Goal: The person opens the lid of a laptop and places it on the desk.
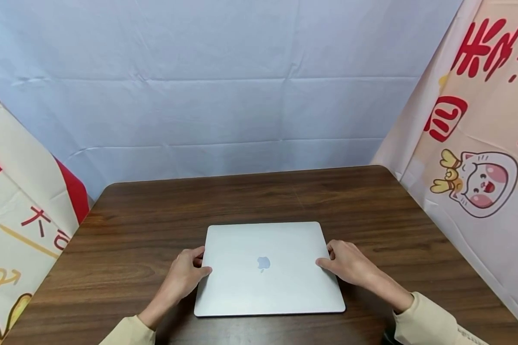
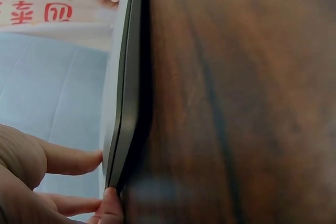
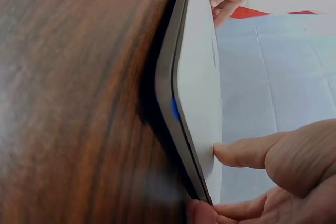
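A silver laptop (image 1: pixel 263 287) with an apple logo on its lid lies closed, toward the front of the wooden table. At its left edge my left hand (image 1: pixel 184 273) grips it, thumb on the lid and fingertips at the side. My right hand (image 1: pixel 349 262) holds the opposite edge the same way, its thumb on top. In the left wrist view, the laptop's edge (image 2: pixel 128 87) runs between thumb and fingers, with a dark shadow beneath. The right wrist view shows the lid (image 3: pixel 197 87) pinched by the right hand (image 3: pixel 283 166), and a small blue mark on the side.
The dark wooden table (image 1: pixel 155 215) extends around the laptop on all sides. A pale blue cloth (image 1: pixel 224 96) hangs behind it. Printed cloths with red characters and cartoons hang at the left (image 1: pixel 21 215) and right (image 1: pixel 479 143). A dark object sits near the right sleeve.
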Demonstrator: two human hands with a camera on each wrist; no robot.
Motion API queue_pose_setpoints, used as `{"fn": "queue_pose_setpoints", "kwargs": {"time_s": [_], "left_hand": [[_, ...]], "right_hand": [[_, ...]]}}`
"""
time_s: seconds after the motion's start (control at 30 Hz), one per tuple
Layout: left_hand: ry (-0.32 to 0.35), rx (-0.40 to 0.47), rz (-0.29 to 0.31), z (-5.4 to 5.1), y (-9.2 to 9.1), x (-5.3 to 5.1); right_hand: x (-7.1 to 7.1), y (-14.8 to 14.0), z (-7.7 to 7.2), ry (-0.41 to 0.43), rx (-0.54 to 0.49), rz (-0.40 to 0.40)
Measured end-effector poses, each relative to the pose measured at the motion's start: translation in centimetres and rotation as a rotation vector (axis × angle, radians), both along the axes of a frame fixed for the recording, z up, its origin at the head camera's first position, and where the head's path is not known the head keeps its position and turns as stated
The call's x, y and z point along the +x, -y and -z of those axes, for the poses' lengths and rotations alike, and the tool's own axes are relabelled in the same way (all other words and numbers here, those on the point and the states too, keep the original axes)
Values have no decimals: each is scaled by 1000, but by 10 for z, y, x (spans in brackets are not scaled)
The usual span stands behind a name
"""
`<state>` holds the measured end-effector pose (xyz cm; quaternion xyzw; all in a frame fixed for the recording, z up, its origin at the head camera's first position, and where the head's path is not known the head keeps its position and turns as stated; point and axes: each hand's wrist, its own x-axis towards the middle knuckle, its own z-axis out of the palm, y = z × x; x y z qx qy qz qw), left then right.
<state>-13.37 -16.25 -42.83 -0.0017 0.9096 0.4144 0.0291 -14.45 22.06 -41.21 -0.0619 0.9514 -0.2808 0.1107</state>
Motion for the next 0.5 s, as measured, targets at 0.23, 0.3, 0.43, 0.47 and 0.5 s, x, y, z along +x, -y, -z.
{"fn": "queue_pose_setpoints", "kwargs": {"time_s": [0.23,0.3,0.43,0.47,0.5], "left_hand": [[-11,-37,53,0,-2,11],[-28,-51,87,1,-1,14],[-34,-83,139,2,0,21],[-31,-92,152,2,1,22],[-29,-103,164,2,1,24]], "right_hand": [[5,9,4,-154,109,-39],[7,13,5,-200,131,-78],[13,19,4,-254,158,-166],[15,20,4,-259,162,-181],[16,22,4,-263,167,-194]]}}
